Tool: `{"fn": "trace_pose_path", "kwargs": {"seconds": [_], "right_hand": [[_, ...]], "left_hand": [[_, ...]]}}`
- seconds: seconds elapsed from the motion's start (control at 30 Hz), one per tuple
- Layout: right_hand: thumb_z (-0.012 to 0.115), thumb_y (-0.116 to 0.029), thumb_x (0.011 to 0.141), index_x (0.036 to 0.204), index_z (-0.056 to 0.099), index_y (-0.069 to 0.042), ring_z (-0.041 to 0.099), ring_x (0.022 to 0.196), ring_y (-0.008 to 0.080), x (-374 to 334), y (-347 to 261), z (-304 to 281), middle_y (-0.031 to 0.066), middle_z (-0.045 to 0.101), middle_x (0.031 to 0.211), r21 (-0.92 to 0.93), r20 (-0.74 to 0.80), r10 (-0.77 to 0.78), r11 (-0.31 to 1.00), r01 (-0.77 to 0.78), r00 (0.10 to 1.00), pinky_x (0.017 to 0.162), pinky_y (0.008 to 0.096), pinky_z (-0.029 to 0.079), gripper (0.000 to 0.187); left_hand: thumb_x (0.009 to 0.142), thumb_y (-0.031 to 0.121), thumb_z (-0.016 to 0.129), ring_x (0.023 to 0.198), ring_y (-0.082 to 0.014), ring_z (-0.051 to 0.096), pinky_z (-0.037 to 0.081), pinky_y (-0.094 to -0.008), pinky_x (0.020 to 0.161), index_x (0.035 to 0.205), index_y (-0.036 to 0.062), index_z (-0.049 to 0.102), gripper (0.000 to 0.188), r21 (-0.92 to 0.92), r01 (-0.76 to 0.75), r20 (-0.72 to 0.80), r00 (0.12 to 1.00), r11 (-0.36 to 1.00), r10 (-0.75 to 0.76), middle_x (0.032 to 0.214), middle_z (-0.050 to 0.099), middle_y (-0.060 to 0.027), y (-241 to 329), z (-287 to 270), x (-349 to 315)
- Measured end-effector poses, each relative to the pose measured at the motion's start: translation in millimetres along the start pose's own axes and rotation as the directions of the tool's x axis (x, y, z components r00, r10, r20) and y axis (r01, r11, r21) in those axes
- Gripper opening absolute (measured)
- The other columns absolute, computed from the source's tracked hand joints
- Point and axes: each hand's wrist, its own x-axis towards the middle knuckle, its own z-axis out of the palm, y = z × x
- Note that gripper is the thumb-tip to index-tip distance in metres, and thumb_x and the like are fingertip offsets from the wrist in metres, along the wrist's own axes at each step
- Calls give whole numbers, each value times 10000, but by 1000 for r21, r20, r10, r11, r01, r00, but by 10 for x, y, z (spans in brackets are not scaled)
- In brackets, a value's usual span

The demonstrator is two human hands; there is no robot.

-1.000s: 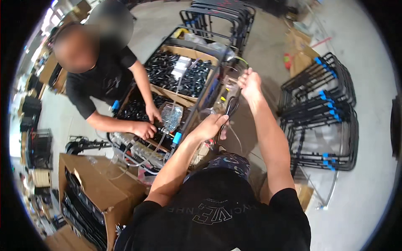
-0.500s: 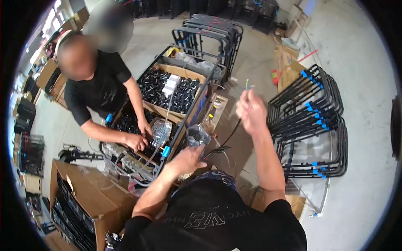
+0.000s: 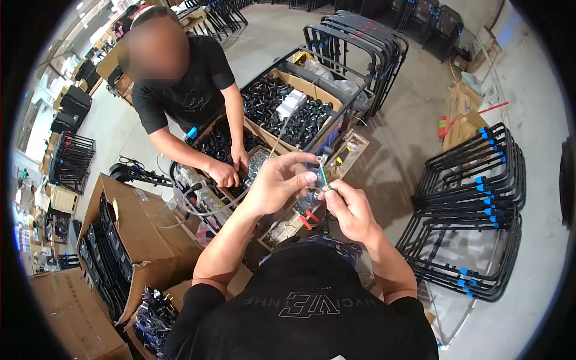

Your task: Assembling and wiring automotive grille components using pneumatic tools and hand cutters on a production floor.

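My right hand point(image 3: 354, 213) is closed on a cable, pinching it with thumb and fingers near its end. A green-yellow and blue wire point(image 3: 325, 178) points up from that grip, with a small pale ring-like tip point(image 3: 321, 161). My left hand point(image 3: 279, 183) is at the wire's left side, its index fingertip at the tip and its thumb apart from the index finger. I cannot tell whether it holds anything small. Below and behind the hands are a clear plastic bag point(image 3: 310, 201) and a red-handled tool point(image 3: 308, 219).
Across the cart, a person point(image 3: 186, 90) works with both hands among black parts. A cardboard box of black casters point(image 3: 270, 99) sits there. Black metal frames point(image 3: 468, 210) lean at the right, more frames point(image 3: 360, 45) stand behind. An open carton point(image 3: 150, 240) is at the left.
My left hand has risen from the plastic bag to the wire's end. My right hand has come down and left, bringing the wire in front of me. The view has shifted.
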Motion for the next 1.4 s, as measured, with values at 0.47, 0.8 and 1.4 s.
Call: {"fn": "trace_pose_path", "kwargs": {"seconds": [0.47,0.8,1.4], "right_hand": [[547,-221,1010,924,583,-1,430,540,50,77,127,60,-16,494,613,46,110,-8,999,3,994,496,228,340,239],[543,-193,1012,973,571,2,444,502,39,49,273,319,-19,510,597,9,-189,11,1000,-10,982,460,216,346,201],[541,-146,991,959,629,19,619,548,110,53,267,454,85,674,752,-67,-34,40,997,-43,999,492,246,462,190]], "left_hand": [[923,114,670,697,-31,519,394,-191,569,1218,4,574,329,-111,77,203,978,991,-53,853,617,15,-88,-163,-11],[899,74,692,599,-57,553,433,-197,528,1049,8,625,177,-74,56,44,998,996,-53,777,632,4,-208,-128,-174],[918,126,684,629,-67,577,449,-202,531,1012,-13,638,174,-72,115,-67,991,991,-120,755,635,-16,-380,-211,-352]]}}
